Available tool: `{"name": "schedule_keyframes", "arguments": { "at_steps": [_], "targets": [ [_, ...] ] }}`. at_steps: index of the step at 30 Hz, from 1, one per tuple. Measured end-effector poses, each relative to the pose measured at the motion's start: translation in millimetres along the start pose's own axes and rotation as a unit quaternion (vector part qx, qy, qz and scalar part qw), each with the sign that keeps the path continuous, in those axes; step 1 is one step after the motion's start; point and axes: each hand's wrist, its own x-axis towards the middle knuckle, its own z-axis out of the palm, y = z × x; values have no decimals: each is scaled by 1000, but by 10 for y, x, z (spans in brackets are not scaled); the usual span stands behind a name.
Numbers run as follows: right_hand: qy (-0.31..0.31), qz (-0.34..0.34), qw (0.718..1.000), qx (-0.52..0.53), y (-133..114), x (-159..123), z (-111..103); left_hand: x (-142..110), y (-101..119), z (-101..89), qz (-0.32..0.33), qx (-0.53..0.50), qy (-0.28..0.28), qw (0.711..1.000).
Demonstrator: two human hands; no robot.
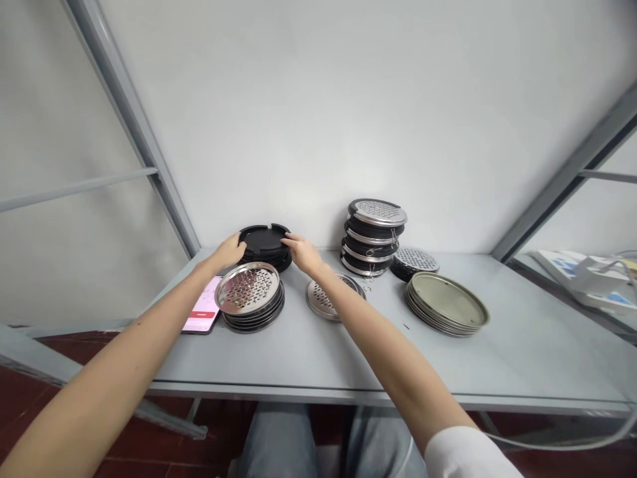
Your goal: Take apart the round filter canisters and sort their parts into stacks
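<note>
At the back left of the table is a stack of black round plastic bases [266, 240] with notched rims. My left hand [230, 250] grips the left edge of the top one, fingers closed on the rim. On its right edge, my right hand [302, 253] pinches the same black base. In front of that stack sits a pile of shiny round grater plates [249, 289]. A single round grater plate [321, 299] lies beyond my right forearm, which covers part of it.
A tall stack of grater assemblies [377, 232] with wire clips stands by the wall. Right of it are perforated discs [417, 259] and a pile of olive-green round lids [448, 299]. A lit phone [202, 309] lies at left. Metal frame posts [562, 179] flank the table.
</note>
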Motion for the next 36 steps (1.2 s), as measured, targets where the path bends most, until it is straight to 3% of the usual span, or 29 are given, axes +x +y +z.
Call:
{"name": "schedule_keyframes", "arguments": {
  "at_steps": [7,17,25,30,33,36],
  "targets": [
    [7,-24,1000,13,66,28,9,9,-9,7,7,25,-30,999],
    [-12,-88,995,-36,79,91,-68,-29,28,-5,-12,24,-19,999],
    [-30,-67,997,-22,-29,151,5,-40,46,-6,-15,24,-17,999],
    [-44,-60,997,-10,-71,135,-61,-70,47,-9,-19,37,-12,999],
    [-13,-79,997,9,-25,62,-191,-117,152,-42,-27,52,9,998],
    [63,-76,994,53,102,-131,-414,-236,472,-79,4,60,57,997]
  ]
}}
